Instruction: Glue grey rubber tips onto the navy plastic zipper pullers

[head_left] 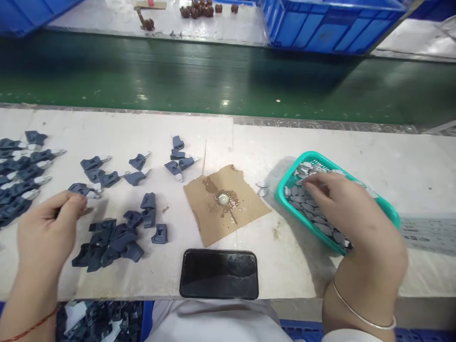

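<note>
My left hand (50,232) is closed in a pinch over the left of the table. Its fingertips are beside a dark blue-grey plastic part with a pale tip (81,189); whatever they hold is hidden. Below and right of it lies a heap of dark blue-grey plastic parts (119,240). My right hand (338,204) reaches into a teal plastic basket (309,227) of small flat silvery-grey pieces (308,205). Its thumb and fingers come together at the pieces, but I cannot make out what is between them. Between my hands lies brown paper (210,228) bearing a wet smear and a small round cap (223,198).
A black phone (219,274) lies at the table's front edge. More tipped parts (21,166) crowd the far left. Beyond the table runs a green conveyor belt (160,76), with a blue crate (327,26) behind it. A bin of dark parts (103,318) sits below the edge.
</note>
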### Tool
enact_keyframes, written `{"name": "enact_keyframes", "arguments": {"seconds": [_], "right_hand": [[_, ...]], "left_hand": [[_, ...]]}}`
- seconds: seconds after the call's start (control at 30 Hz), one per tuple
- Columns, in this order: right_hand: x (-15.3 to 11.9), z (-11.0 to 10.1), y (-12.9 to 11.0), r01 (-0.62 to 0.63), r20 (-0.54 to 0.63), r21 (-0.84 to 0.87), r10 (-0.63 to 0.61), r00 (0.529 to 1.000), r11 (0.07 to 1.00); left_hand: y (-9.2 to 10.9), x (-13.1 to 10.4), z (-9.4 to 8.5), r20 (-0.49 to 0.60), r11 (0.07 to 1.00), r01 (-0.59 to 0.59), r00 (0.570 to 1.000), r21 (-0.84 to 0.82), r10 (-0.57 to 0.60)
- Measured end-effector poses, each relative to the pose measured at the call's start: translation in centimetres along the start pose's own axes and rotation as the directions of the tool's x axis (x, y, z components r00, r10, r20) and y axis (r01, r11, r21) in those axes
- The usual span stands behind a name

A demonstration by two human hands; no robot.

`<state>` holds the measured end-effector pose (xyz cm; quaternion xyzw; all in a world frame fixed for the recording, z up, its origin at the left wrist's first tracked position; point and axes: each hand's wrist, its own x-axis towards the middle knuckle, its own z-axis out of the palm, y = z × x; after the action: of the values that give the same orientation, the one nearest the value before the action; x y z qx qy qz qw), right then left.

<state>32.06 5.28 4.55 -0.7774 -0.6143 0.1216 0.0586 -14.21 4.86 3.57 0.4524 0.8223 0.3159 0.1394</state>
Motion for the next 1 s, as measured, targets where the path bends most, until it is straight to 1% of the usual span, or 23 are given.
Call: {"name": "enact_keyframes", "arguments": {"seconds": [0.03, 0.07, 0.1, 0.17, 0.23, 0.3, 0.33, 0.4, 0.47, 0.53, 0.57, 0.6, 0.63, 0.7, 0.73, 0.77, 0.83, 0.87, 0.9, 0.93, 1.0], "right_hand": [[0.0, 0.3, 0.3, 0.043, 0.001, -0.007, -0.043, 0.999, 0.999], [0.0, 0.5, 0.5, 0.089, -0.005, -0.016, -0.089, 0.996, 0.996], [-0.1, 0.8, 0.5, 0.13, -0.016, -0.027, -0.13, 0.991, 0.991], [-0.2, 1.3, 0.5, 0.199, -0.025, -0.045, -0.2, 0.979, 0.979], [-0.2, 1.6, 0.2, 0.223, -0.015, -0.056, -0.224, 0.974, 0.973], [-0.1, 1.7, -0.2, 0.226, 0.018, -0.037, -0.226, 0.974, 0.973], [0.0, 1.7, -0.4, 0.228, 0.038, -0.021, -0.227, 0.973, 0.973], [0.3, 1.5, -0.7, 0.222, 0.083, 0.009, -0.222, 0.972, 0.975], [0.4, 1.4, -0.8, 0.199, 0.112, 0.022, -0.201, 0.973, 0.98], [0.3, 1.3, -0.8, 0.191, 0.113, 0.018, -0.192, 0.975, 0.981], [0.3, 1.3, -0.8, 0.197, 0.105, 0.013, -0.197, 0.975, 0.98], [0.2, 1.2, -0.8, 0.206, 0.092, 0.007, -0.206, 0.974, 0.978], [0.2, 1.2, -0.8, 0.217, 0.083, 0.0, -0.217, 0.973, 0.976], [0.2, 1.2, -0.8, 0.228, 0.063, -0.01, -0.227, 0.972, 0.974], [0.2, 1.1, -0.9, 0.222, 0.052, -0.012, -0.221, 0.974, 0.975], [0.2, 1.1, -1.0, 0.206, 0.047, -0.009, -0.205, 0.978, 0.979], [0.2, 0.8, -1.4, 0.139, 0.052, 0.021, -0.14, 0.989, 0.99], [0.1, 0.6, -1.6, 0.101, 0.056, 0.042, -0.104, 0.993, 0.994], [0.1, 0.4, -1.8, 0.071, 0.06, 0.066, -0.075, 0.995, 0.995], [0.1, 0.3, -2.0, 0.048, 0.062, 0.091, -0.054, 0.997, 0.995], [0.1, 0.0, -2.3, 0.016, 0.049, 0.147, -0.023, 0.999, 0.989]], "left_hand": [[-0.1, 0.5, -0.2, 0.022, 0.994, 0.006, 1.0, 0.112, -0.008], [-0.3, 0.9, -0.3, 0.045, 0.976, -0.019, 0.999, 0.216, 0.009], [-0.6, 1.4, -0.4, 0.076, 0.952, -0.07, 0.996, 0.298, 0.05], [-1.4, 2.6, -0.5, 0.125, 0.895, -0.185, 0.981, 0.406, 0.146], [-2.3, 3.8, -0.5, 0.172, 0.82, -0.282, 0.959, 0.499, 0.225], [-2.7, 4.6, -0.5, 0.213, 0.755, -0.332, 0.943, 0.566, 0.255], [-2.6, 4.7, -0.5, 0.23, 0.74, -0.344, 0.939, 0.578, 0.257], [-2.1, 4.4, -0.4, 0.265, 0.745, -0.341, 0.937, 0.573, 0.226], [-1.2, 3.4, -0.3, 0.25, 0.773, -0.315, 0.946, 0.551, 0.206], [-0.3, 2.3, -0.4, 0.179, 0.803, -0.326, 0.945, 0.499, 0.272], [0.0, 1.8, -0.5, 0.15, 0.809, -0.355, 0.934, 0.468, 0.323], [0.2, 1.4, -0.5, 0.155, 0.808, -0.403, 0.915, 0.431, 0.373], [0.3, 1.0, -0.6, 0.196, 0.799, -0.459, 0.888, 0.387, 0.416], [0.3, 0.4, -0.6, 0.347, 0.787, -0.55, 0.822, 0.28, 0.451], [0.3, 0.0, -0.5, 0.433, 0.787, -0.576, 0.781, 0.221, 0.451], [0.3, -0.4, -0.3, 0.487, 0.789, -0.59, 0.747, 0.172, 0.453], [0.4, -1.4, 0.3, 0.55, 0.792, -0.597, 0.706, 0.124, 0.446], [0.6, -1.8, 0.7, 0.568, 0.796, -0.594, 0.698, 0.117, 0.437], [0.8, -2.3, 1.2, 0.573, 0.804, -0.583, 0.701, 0.119, 0.424], [1.1, -2.6, 1.6, 0.565, 0.815, -0.564, 0.718, 0.13, 0.407], [1.8, -3.1, 2.4, 0.53, 0.84, -0.515, 0.767, 0.172, 0.362]]}}
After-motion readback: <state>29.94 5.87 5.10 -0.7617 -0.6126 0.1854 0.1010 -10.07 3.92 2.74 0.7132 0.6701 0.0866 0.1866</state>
